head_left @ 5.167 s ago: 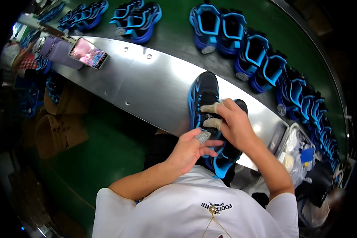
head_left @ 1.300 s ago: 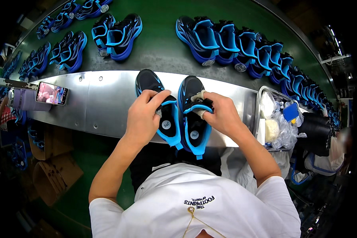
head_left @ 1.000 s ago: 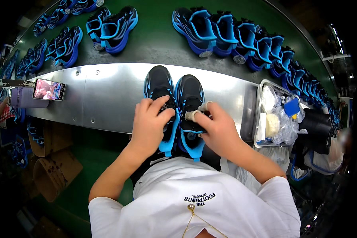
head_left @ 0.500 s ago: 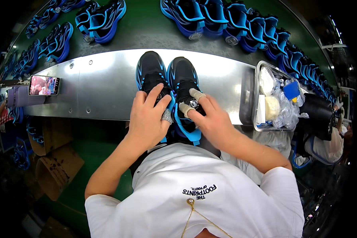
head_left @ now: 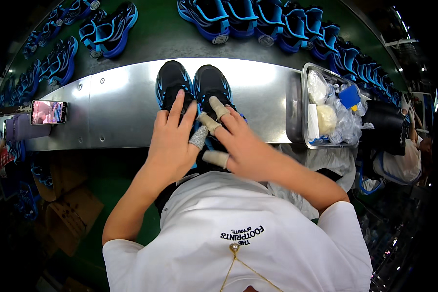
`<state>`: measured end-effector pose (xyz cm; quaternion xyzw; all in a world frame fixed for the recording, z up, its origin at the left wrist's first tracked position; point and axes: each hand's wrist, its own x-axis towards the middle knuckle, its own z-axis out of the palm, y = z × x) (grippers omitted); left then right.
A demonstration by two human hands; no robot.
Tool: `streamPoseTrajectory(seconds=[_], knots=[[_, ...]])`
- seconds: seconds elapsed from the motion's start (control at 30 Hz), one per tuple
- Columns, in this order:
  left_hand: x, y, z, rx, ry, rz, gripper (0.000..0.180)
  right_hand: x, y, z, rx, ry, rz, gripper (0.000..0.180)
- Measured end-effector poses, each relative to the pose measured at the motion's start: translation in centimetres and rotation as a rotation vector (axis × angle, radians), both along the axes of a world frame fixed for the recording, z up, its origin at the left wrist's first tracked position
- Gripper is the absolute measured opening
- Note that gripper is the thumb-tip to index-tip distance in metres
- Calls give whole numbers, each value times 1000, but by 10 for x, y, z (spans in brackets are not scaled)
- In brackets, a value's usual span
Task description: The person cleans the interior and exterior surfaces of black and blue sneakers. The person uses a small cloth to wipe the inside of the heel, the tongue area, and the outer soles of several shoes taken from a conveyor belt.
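Observation:
A pair of black and blue sneakers stands side by side on the metal ledge before me, toes pointing away. Over the laces of the left sneaker [head_left: 173, 75] lies my left hand [head_left: 173, 138], fingers stretched and apart, a grey wrap on its thumb. My right hand [head_left: 241, 141] reaches across the right sneaker [head_left: 211, 78] with its fingers spread. Pale covers sit on its thumb and two fingers, and one covered fingertip comes close to my left thumb. Both hands hide the openings and heels of the sneakers.
To the right, a metal tray [head_left: 305, 109] holds plastic bags, a blue piece and a pale round lump. A lit phone [head_left: 49, 112] leans at the left. Rows of similar sneakers [head_left: 207, 22] line the green surface beyond the ledge [head_left: 117, 117]. Cardboard boxes [head_left: 73, 214] lie lower left.
My right hand has moved left and now covers the round dial on the right sneaker. My left hand's fingers have straightened. The whole view has shifted slightly.

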<state>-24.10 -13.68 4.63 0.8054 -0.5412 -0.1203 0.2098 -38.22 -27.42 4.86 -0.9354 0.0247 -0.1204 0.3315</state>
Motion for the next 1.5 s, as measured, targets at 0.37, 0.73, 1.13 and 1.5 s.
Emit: streamPoseTrajectory(seconds=[0.37, 0.73, 1.13, 1.5], knots=[[46, -15, -1, -93, 228, -216, 20, 14, -45, 3, -56, 180, -28, 29], [18, -27, -12, 0, -154, -284, 36, 22, -51, 14, -221, 377, -3, 29], [7, -9, 19, -358, 145, 5, 30, 19, -65, 10, -19, 306, -3, 23], [-69, -17, -8, -141, 1912, 575, 28, 20, -80, 5, 204, 259, 193, 29]])
